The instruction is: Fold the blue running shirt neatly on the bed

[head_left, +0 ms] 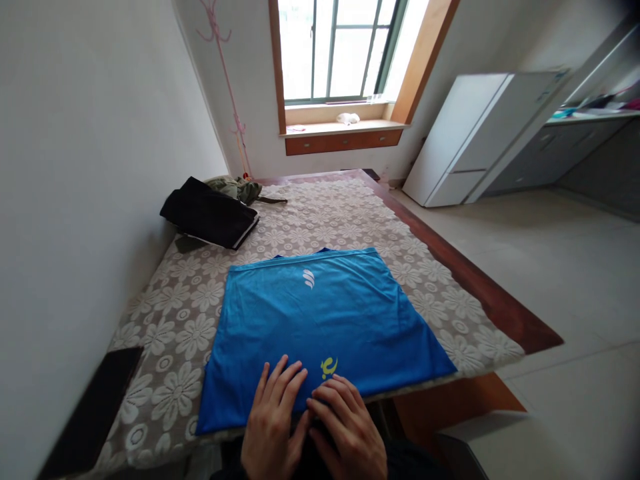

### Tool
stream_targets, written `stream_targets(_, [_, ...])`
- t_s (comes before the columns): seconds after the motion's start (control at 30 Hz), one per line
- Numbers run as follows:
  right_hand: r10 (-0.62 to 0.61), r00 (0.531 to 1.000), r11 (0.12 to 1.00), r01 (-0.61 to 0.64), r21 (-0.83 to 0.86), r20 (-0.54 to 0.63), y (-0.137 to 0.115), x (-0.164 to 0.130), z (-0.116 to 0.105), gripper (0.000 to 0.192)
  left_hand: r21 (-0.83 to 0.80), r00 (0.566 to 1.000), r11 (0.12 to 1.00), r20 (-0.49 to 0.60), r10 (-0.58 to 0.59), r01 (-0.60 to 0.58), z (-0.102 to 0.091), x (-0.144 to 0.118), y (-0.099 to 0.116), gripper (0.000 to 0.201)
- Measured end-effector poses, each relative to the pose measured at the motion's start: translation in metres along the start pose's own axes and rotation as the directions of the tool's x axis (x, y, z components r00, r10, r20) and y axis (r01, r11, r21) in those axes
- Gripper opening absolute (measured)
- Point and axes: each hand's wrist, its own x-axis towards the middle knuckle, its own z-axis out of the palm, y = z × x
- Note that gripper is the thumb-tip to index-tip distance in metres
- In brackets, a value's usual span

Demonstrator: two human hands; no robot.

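Note:
A blue sports shirt (pixel 300 320) lies spread on the table, folded, with a white logo at its far side and a yellow-green emblem near me. Both of my hands rest at its near edge, side by side. My left hand (pixel 274 417) has its fingers stretched forward on the blue cloth, left of the emblem. Just below the emblem, my right hand (pixel 345 423) lies with its fingers bent a little over the cloth and its thumb under them, close to the left thumb. Neither hand visibly grips the fabric.
A floral lace tablecloth (pixel 180 333) covers the wooden table (pixel 530 333). A dark flat object (pixel 95 407) lies at the near left. Black folded cloth (pixel 210 213) and an olive-green bag or garment (pixel 240 189) sit at the far left by the wall. Beyond stands a white fridge (pixel 470 133).

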Motion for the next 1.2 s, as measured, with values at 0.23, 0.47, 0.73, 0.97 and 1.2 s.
stream_targets(0.23, [0.064, 0.998, 0.998, -0.063, -0.016, 0.014, 0.005, -0.008, -0.012, 0.031, -0.172, 0.994, 0.984, -0.111, 0.018, -0.037, -0.009, -0.014, -0.008, 0.015])
stream_targets(0.47, [0.09, 0.996, 0.992, -0.091, -0.088, -0.015, 0.035, -0.032, -0.036, 0.024, -0.174, 0.986, 0.984, -0.166, -0.001, -0.028, -0.03, -0.024, -0.021, 0.013])
stream_targets(0.73, [0.07, 0.994, 0.976, -0.086, -0.201, -0.083, 0.068, -0.05, -0.065, 0.021, -0.115, 0.975, 0.993, -0.222, 0.007, -0.034, -0.044, -0.041, -0.039, 0.011])
stream_targets(0.97, [0.048, 0.998, 0.948, -0.058, -0.313, -0.039, 0.108, -0.074, -0.103, 0.019, -0.054, 0.965, 0.998, -0.263, 0.019, -0.034, -0.056, -0.065, -0.058, 0.012])
stream_targets(1.2, [0.062, 0.994, 0.963, -0.084, -0.256, -0.094, 0.087, -0.057, -0.086, 0.024, -0.055, 0.958, 0.997, -0.282, -0.059, 0.046, -0.051, -0.067, -0.043, 0.019])
